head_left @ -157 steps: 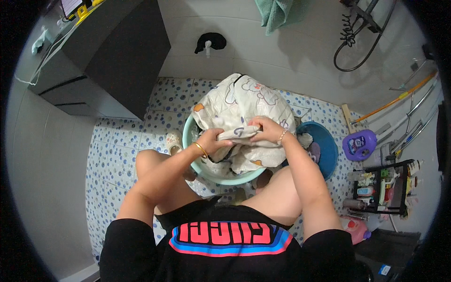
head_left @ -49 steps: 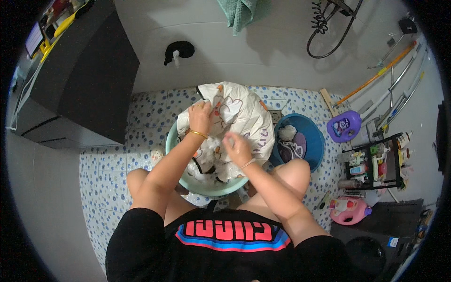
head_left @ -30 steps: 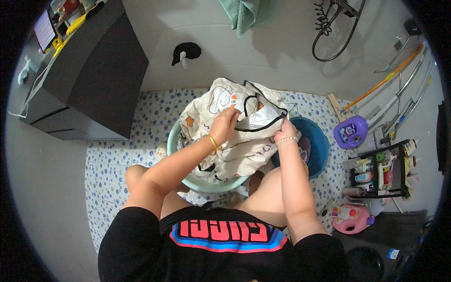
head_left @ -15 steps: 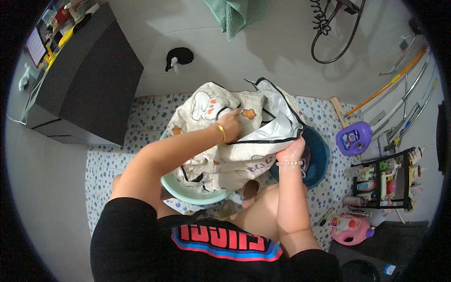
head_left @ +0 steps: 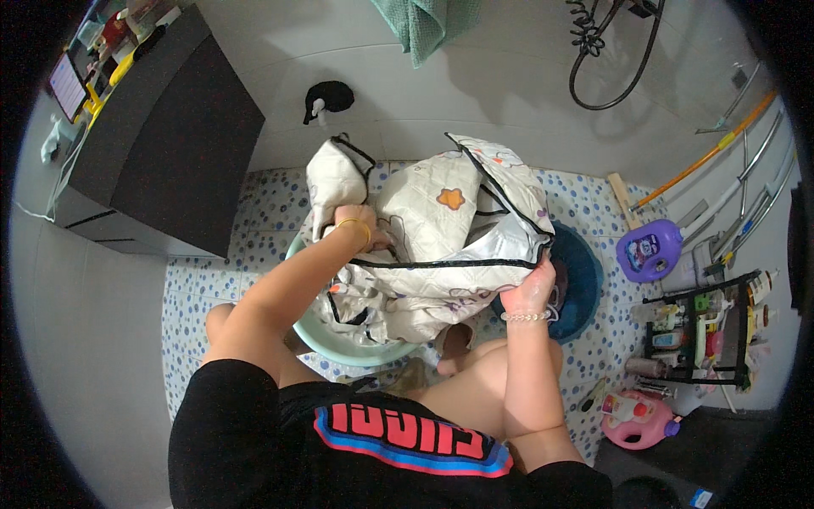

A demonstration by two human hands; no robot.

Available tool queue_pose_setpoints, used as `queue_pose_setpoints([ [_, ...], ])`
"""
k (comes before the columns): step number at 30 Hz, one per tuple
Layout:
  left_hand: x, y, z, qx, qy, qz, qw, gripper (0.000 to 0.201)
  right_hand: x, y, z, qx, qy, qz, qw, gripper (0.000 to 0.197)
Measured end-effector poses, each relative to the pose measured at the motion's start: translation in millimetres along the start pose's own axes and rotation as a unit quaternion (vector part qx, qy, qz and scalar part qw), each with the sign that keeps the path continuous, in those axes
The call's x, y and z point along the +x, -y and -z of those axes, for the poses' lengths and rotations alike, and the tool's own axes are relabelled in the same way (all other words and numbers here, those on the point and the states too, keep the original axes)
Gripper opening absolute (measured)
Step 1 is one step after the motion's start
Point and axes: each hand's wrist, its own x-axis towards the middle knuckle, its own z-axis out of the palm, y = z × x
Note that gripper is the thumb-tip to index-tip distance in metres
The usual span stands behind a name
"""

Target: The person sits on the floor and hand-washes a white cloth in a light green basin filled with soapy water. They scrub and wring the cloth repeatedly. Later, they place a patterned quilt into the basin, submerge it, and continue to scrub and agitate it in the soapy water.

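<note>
A cream quilted cover (head_left: 424, 212) with black piping, cartoon prints, an orange star and a shiny pale lining is bunched over a mint-green basin (head_left: 348, 353). My left hand (head_left: 356, 227) is closed on a fold at the cover's left part, where a black-edged corner stands up beyond the fingers. At the right end, my right hand (head_left: 532, 288) pinches the black-piped edge, and between the hands that edge runs nearly straight. Behind my right hand is a dark blue bucket (head_left: 585, 293) with some cloth inside.
A dark cabinet (head_left: 170, 136) stands at the left. To the right are a purple jug (head_left: 649, 250), mop poles (head_left: 704, 157), a black rack of bottles (head_left: 699, 331) and a pink jug (head_left: 640, 420). A green towel (head_left: 428, 30) and a shower hose (head_left: 585, 85) hang at the far wall.
My left hand has moved left from the cover's middle, pulling a fold along, and a corner now stands up there. My right hand keeps hold of the edge, slightly lower.
</note>
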Motion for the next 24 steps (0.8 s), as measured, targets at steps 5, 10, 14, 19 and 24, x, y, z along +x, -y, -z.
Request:
queue_pose_setpoints([
  [5,33,-4,-10,-0.164,-0.282,0.021,0.945,0.083,-3,0,-7,0.003,-0.017,-0.003,1.000,0.035],
  [10,22,-47,29,-0.366,-0.292,0.064,0.881,0.098,1,3,0,-0.009,-0.039,0.033,0.999,0.036],
  [14,32,-44,35,-0.366,-0.222,0.057,0.902,0.072,-5,5,-12,-0.007,-0.050,0.047,0.998,0.037],
  [19,28,-14,18,-0.294,-0.329,0.041,0.896,0.037,-6,9,-12,0.035,-0.037,0.069,0.996,0.041],
  [24,-20,30,7,-0.368,-0.307,0.163,0.863,0.038,-11,8,-19,0.059,-0.042,0.117,0.990,0.044],
])
